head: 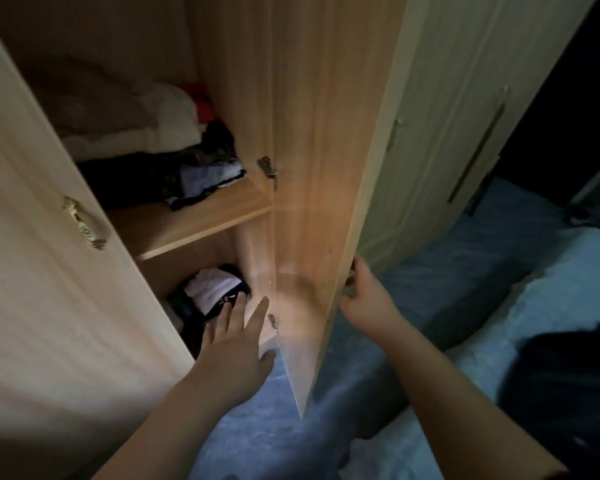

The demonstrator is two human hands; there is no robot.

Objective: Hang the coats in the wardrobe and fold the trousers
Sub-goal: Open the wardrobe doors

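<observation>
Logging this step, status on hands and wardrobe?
Left hand open, reaching toward the lower shelf. Right hand grips the open wardrobe door edge. Folded clothes fill the shelves; no coat in hand.

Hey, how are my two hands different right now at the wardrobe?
The left hand is spread flat with straight fingers, reaching toward the clothes on the lower shelf and holding nothing; the right hand is curled around the outer edge of the open door. The left hand sits inside the door, the right hand outside it. Both are bare and stretched forward.
</observation>
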